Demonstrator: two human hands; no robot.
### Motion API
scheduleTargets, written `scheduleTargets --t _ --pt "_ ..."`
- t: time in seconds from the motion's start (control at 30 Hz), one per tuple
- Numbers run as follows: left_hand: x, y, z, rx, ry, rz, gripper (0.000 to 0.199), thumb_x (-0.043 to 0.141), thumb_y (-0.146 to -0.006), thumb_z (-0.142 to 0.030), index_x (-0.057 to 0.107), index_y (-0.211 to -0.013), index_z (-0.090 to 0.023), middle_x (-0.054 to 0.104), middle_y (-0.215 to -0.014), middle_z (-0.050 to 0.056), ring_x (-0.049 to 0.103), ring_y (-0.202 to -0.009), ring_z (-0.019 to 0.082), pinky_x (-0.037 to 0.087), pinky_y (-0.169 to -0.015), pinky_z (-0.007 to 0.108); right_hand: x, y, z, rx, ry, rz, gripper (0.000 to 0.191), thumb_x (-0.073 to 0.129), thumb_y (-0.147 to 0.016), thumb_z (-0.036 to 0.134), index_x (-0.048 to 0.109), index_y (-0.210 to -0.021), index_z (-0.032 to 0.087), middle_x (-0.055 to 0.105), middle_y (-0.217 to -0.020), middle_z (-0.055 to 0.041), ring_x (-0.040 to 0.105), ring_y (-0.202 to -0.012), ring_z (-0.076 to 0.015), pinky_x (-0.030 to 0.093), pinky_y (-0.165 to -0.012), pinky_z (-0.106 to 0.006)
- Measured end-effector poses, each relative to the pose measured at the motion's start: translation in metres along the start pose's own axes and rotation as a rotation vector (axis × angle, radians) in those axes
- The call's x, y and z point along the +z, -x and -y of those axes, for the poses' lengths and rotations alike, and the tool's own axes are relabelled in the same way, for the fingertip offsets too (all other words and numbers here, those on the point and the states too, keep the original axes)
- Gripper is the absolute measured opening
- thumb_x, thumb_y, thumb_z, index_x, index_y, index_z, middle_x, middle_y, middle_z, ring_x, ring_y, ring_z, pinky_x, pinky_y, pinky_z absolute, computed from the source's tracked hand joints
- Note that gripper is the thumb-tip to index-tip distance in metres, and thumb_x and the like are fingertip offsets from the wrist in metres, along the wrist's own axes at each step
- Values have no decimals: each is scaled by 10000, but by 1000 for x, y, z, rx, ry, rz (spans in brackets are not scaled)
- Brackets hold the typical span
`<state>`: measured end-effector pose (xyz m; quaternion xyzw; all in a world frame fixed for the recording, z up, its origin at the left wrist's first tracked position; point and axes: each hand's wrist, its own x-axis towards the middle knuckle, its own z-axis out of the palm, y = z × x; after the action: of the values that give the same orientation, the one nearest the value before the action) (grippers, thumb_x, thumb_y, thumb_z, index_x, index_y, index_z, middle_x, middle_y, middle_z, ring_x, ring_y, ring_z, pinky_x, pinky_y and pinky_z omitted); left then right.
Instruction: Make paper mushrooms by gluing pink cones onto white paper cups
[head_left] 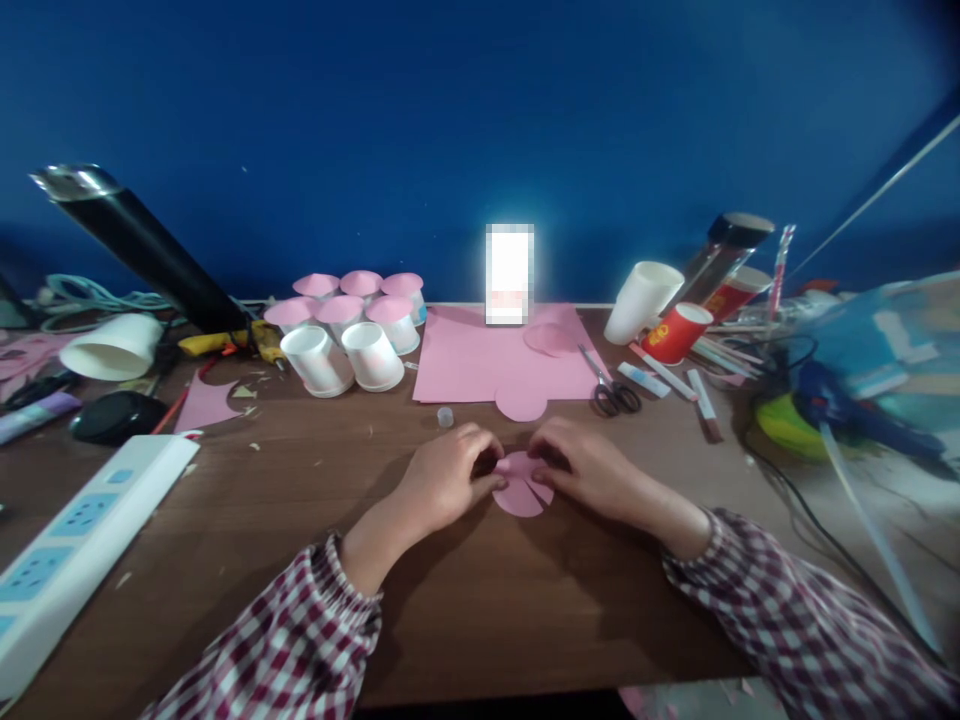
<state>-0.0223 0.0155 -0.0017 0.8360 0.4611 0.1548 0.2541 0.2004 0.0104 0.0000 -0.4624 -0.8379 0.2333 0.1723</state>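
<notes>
Left hand (454, 470): fingers curled, thumb and fingertips closed on the left edge of a slit pink disc (517, 500). Right hand (589, 465): similarly curled, thumb and fingertips gripping the right side of the same disc. The disc is located between both hands, at the front of the brown table (450, 620); its narrow slit faces the lower right. Beyond it, 1 uncut disc (521, 402) overlaps the front edge of a pink sheet (465, 350). Scissors (611, 390) lie at the sheet's right corner. Back left: 6 cone-topped cups (401, 328), with 2 plain white cups (373, 357) in front.
</notes>
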Motion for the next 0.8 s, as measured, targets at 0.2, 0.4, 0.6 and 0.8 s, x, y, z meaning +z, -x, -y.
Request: scheduleTargets --t 0.2,0.4,0.6,0.8 --pt "2 -1 0 -67 204 -25 189 658 -760 -312 599 -913 -218 636 -748 -7 561 -651 138 383 -578 253 -2 -1 0 46 -80 43 194 617 -811 241 608 -997 187 638 -940 -51 568 -805 -175 402 -674 -268" --pt "4 -3 -3 -93 529 -82 346 625 -779 -279 554 -1101 -171 564 -687 -24 496 -589 103 412 -573 234 -6 -3 0 141 -300 8 88 607 -813 239 563 -802 164 573 -699 12 500 -633 -126 362 -572 -236" --pt "1 -2 -9 -79 575 -30 280 632 -768 -306 628 -1011 -167 668 -853 36 591 -751 151 454 -660 249 -1 -5 -3 187 -648 22 194 622 -808 327 566 -856 148 587 -766 -8 526 -678 -131 398 -601 -246" --pt "9 -1 -7 -187 572 9 254 594 -790 -394 636 -776 -144 644 -631 21 581 -543 134 437 -526 242 6 -5 0 338 -842 1 269 646 -786 394 541 -856 155 564 -676 20 488 -530 -81 370 -475 -197"
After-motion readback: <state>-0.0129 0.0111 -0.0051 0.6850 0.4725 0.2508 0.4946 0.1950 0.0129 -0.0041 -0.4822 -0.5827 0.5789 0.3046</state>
